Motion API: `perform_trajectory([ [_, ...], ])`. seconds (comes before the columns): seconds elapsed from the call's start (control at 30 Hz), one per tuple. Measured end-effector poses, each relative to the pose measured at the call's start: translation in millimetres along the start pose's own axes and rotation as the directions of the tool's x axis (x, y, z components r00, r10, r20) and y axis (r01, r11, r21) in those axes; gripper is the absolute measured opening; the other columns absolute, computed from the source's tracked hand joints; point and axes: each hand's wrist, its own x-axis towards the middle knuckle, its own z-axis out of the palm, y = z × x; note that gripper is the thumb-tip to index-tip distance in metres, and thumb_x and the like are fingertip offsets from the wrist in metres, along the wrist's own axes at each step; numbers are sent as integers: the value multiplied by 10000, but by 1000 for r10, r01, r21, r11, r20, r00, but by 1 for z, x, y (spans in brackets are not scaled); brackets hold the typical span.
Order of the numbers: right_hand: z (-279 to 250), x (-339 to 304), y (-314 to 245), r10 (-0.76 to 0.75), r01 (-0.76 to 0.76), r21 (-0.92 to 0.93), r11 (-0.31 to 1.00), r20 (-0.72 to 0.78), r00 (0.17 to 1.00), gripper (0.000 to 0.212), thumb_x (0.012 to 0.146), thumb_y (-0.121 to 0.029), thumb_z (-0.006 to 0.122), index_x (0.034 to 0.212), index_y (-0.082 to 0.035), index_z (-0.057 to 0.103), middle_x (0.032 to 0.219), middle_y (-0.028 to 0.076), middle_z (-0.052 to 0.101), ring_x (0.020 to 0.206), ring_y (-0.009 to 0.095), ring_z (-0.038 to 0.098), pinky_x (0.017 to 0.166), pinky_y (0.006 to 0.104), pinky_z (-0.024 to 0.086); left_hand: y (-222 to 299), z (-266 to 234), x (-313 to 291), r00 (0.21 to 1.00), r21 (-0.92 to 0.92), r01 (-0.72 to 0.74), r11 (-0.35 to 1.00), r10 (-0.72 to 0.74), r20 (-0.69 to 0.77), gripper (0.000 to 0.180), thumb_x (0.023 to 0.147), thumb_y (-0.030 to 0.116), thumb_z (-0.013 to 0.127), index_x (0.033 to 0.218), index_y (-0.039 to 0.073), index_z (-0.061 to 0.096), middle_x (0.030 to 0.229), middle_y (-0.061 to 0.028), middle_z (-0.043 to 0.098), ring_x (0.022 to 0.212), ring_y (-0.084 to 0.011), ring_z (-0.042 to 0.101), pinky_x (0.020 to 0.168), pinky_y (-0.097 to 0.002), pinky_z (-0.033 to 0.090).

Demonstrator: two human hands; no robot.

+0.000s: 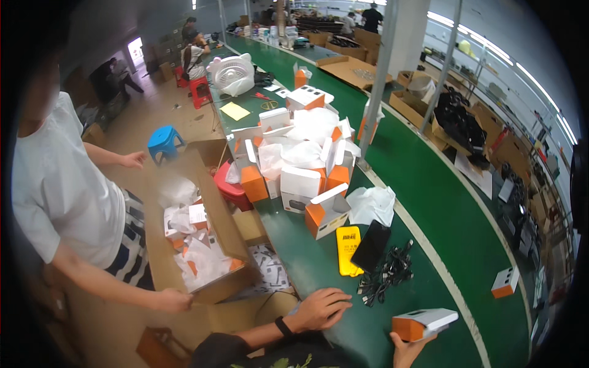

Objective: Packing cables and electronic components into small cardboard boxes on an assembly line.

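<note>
Nearest the camera, the right hand [406,351] grips a white and orange box [424,324] from below, just above the green desk [429,202]. Beside it, the left hand [320,308] rests flat and empty, fingers spread, near a bundle of black cables [388,274].

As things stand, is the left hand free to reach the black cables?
Probably yes. The left hand lies flat and empty on the green table, and the black cables sit just beyond its fingers with nothing between.
</note>
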Motion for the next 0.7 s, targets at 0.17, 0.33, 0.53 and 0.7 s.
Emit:
perform_trajectory([
  [0.17, -23, -20, -46, 253, -95, -366, 926, 414, 875, 1424, 538, -344, 1055, 1558, 207, 227, 1498, 377, 475, 1360, 502, 497, 1202, 477, 372, 24, -17, 18, 971, -140, -141, 980, 164, 172, 714, 861, 230, 855, 1499, 114, 556, 1486, -140, 606, 1243, -340, 634, 1051, -468, 520],
  [0.33, -42, 32, -46, -168, 455, -114, 883, 829, 534, 279, 843, -219, 803, 1067, -59, 763, 1088, 160, 689, 997, 388, 660, 841, 508, 564, 42, -2, 34, 948, -524, -132, 841, 262, 181, 1213, 741, 362, 986, 1648, 72, 235, 1609, -263, 460, 1287, -443, 596, 1135, -519, 456],
  [0.53, 24, 122, -36, -350, 447, -63, 892, 527, 774, 195, 943, -67, 662, 1100, -24, 769, 1010, 145, 743, 963, 359, 690, 841, 459, 571, 24, 11, 23, 996, -331, -39, 943, 63, 64, 1170, 681, 206, 1007, 1602, 33, 306, 1371, -214, 660, 1193, -415, 675, 1032, -492, 528],
  [0.7, 74, 165, -29, -364, 478, -140, 867, 476, 800, 285, 923, -106, 728, 1203, -59, 754, 1117, 103, 705, 1063, 324, 653, 890, 444, 563, 29, 17, 25, 998, -338, 51, 940, -62, -23, 1284, 652, 111, 1026, 1645, 47, 214, 1288, -213, 671, 1153, -334, 707, 1000, -426, 562],
])
